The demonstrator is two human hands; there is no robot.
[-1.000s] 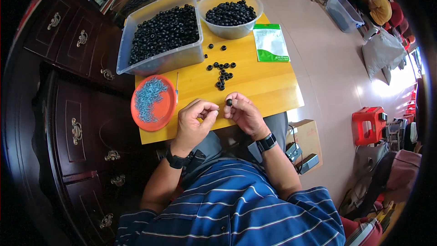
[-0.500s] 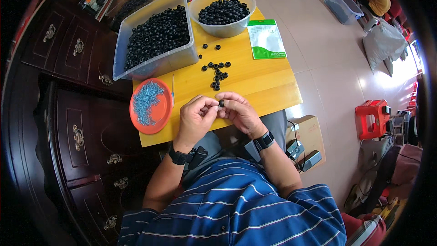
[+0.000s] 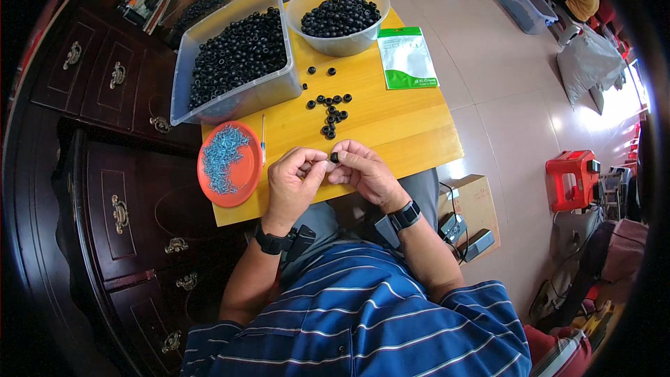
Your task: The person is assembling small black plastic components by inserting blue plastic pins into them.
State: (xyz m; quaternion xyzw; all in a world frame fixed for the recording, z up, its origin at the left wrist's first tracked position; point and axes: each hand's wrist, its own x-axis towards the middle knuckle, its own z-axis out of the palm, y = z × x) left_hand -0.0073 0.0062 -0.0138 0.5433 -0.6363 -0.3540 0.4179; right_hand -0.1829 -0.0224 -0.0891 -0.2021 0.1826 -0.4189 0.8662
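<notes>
Over the near edge of the yellow table, my right hand (image 3: 371,176) pinches a small black ring-shaped piece (image 3: 334,158) between thumb and fingers. My left hand (image 3: 292,180) meets it there, thumb and fingertips pressed together against the piece's side; whatever they hold is too small to make out. Just beyond the hands lie several loose black pieces (image 3: 331,111) in a rough cluster. To the left, an orange-red plate (image 3: 246,180) carries a heap of tiny bluish parts (image 3: 222,157). A thin rod-like tool (image 3: 263,141) rests beside the plate.
A translucent rectangular bin (image 3: 244,91) and a round tub (image 3: 342,46), both full of black pieces, stand at the back. A green-and-white packet (image 3: 408,59) lies right of the tub. Dark drawers (image 3: 129,202) flank the left; a cardboard box (image 3: 474,202) sits on the right.
Both hands stay together at the black piece, which has shifted slightly left. My left hand has turned a little around it. The view has moved slightly.
</notes>
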